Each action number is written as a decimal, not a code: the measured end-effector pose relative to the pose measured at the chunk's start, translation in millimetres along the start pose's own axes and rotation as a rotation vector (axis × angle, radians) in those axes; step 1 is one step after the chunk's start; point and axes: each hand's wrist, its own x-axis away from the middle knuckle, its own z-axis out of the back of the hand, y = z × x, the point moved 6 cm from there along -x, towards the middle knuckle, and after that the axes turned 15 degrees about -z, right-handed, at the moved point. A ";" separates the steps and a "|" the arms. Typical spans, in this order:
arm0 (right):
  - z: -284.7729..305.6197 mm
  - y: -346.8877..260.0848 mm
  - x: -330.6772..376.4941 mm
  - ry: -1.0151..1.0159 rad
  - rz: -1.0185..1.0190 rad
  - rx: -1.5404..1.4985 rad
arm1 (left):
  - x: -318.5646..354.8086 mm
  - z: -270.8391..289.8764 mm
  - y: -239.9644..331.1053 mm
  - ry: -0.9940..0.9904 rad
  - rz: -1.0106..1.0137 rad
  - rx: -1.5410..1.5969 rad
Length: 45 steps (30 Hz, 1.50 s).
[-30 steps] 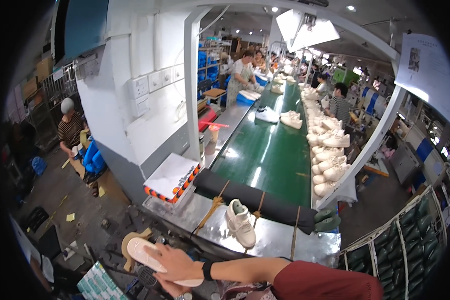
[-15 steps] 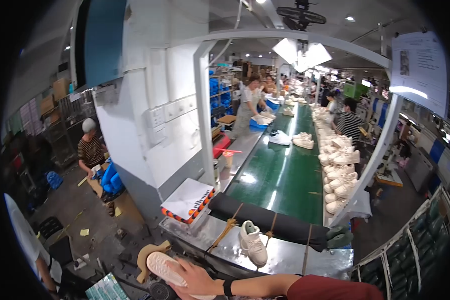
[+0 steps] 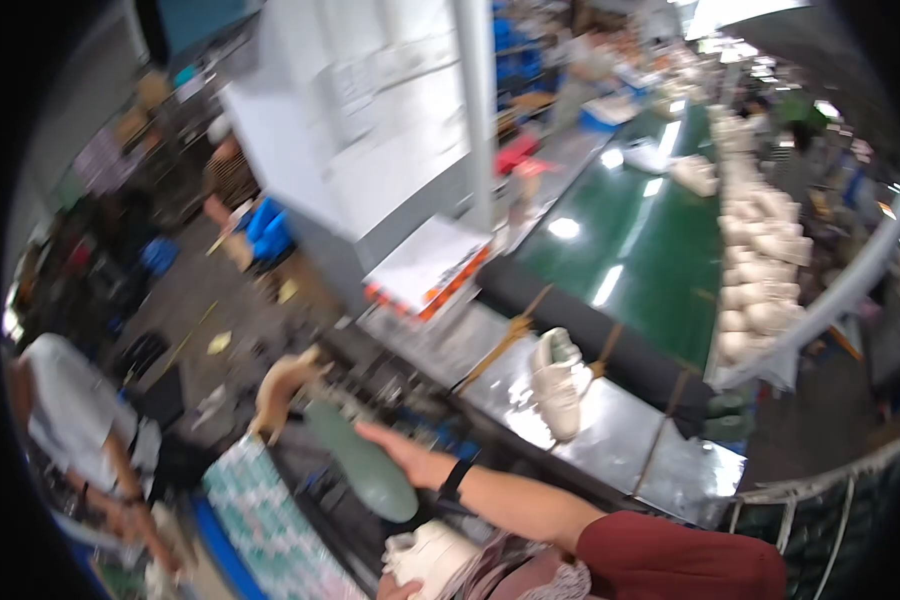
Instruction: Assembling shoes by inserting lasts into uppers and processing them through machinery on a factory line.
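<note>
My right hand, coming from a maroon sleeve with a black wristband, is closed along the side of a green shoe last. The last is bare, its smooth flat underside facing up. Just below, a cream sneaker sits against the lower edge of the picture, gripped by my left hand, of which only a few fingers show. A tan curved padded piece stands beyond the last. Another cream sneaker rests on the metal table, apart from both hands.
A green conveyor belt carries shoes, with stacked cream sneakers along its right side. Boxes stand by the white pillar. A co-worker in white works at the left, near a patterned teal-and-white stack.
The view has swung left and down. My right hand was on an upturned shoe with a patterned sole; now it holds a bare green last, and my left hand has appeared with a sneaker.
</note>
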 end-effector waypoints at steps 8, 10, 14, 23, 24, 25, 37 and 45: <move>3.0 -26.0 59.8 0.107 -0.096 0.260 | -108.1 -80.9 35.6 0.337 0.028 -0.783; -1.1 -45.2 95.1 -0.134 0.110 0.391 | -174.3 -103.3 31.3 -0.337 0.202 -1.445; 100.8 -98.6 239.2 0.165 0.547 0.648 | -299.5 -175.4 60.1 0.184 -0.382 0.488; 313.6 -22.8 455.9 1.689 0.397 0.958 | -367.1 -256.6 81.8 0.403 -0.528 -1.131; 330.5 -8.7 466.5 1.758 0.371 1.007 | -349.4 -288.3 98.4 0.420 -0.588 -1.178; 329.6 -6.2 465.7 1.713 0.357 1.064 | -341.4 -296.2 81.8 0.343 -0.593 -1.174; 6.5 -276.4 605.1 1.618 2.070 1.547 | -368.6 -377.2 21.1 0.400 -0.235 -0.665; 165.0 -152.7 360.4 0.759 0.778 0.604 | -259.4 -332.7 92.0 -0.058 -0.079 0.688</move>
